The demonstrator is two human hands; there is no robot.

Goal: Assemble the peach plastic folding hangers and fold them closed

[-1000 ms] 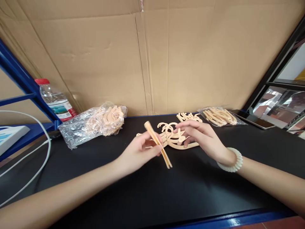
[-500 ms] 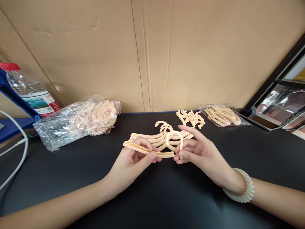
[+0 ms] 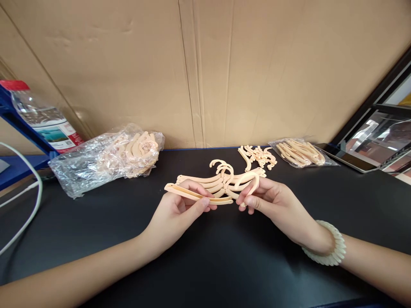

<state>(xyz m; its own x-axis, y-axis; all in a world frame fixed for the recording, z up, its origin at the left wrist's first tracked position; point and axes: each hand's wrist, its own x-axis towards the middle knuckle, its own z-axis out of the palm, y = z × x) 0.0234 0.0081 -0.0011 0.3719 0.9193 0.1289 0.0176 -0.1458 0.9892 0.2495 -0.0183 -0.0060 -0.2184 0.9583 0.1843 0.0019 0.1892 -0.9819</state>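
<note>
Between thumb and fingers, my left hand [image 3: 180, 214] pinches a beige hanger arm [image 3: 192, 195], its grooved edge facing up and its narrow end pointing right. My right hand [image 3: 269, 201] is closed on a curved beige hanger hook [image 3: 255, 182], held by its lower end close to the tip of that arm, with a small gap between them. Just behind both hands lie several hangers [image 3: 205, 182] on the black table, overlapping, their hooks toward the back. My fingers hide part of them.
Behind the hangers sits a pile of small hooks [image 3: 261, 156], beside a clear bag of hanger arms [image 3: 300, 153]. At the left lie a larger plastic bag of parts [image 3: 128, 152], a water bottle [image 3: 48, 122] and a white cable [image 3: 37, 205]. A dark tablet [image 3: 348, 158] lies right.
The hook in my right hand has tilted over to the right, and my raised index finger has curled in around it. My left hand keeps its hold on the arm.
</note>
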